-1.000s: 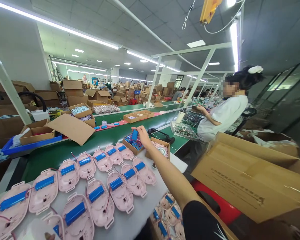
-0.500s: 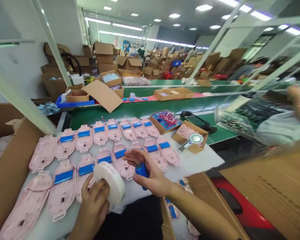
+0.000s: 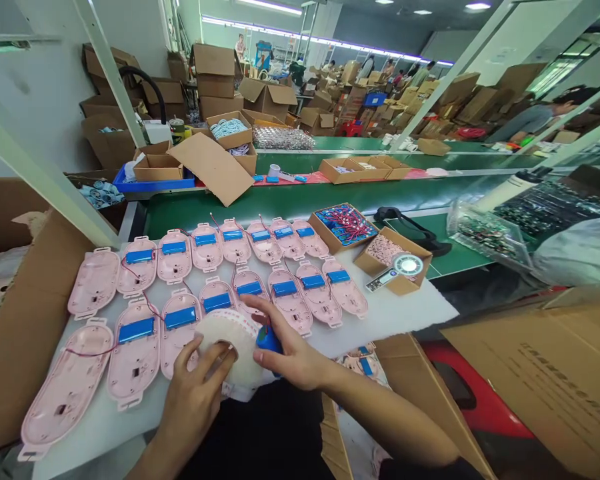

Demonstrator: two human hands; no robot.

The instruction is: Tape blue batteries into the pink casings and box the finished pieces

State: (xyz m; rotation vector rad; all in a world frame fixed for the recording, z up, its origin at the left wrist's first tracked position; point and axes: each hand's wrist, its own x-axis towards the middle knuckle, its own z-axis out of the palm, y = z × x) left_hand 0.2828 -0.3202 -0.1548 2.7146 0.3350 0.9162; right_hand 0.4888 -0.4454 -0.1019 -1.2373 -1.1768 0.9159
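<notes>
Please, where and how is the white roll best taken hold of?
Probably by the edge of its centre hole, from the left: the roll is tilted with this opening visible, and the left hand has fingers in it. The right side seems less free, because the right hand is there with a blue battery.

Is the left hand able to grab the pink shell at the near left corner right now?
Probably not without letting go first: the left hand is holding the white roll. The way to the pink shell looks free, though, passing over one neighbouring shell that lies flat.
</notes>
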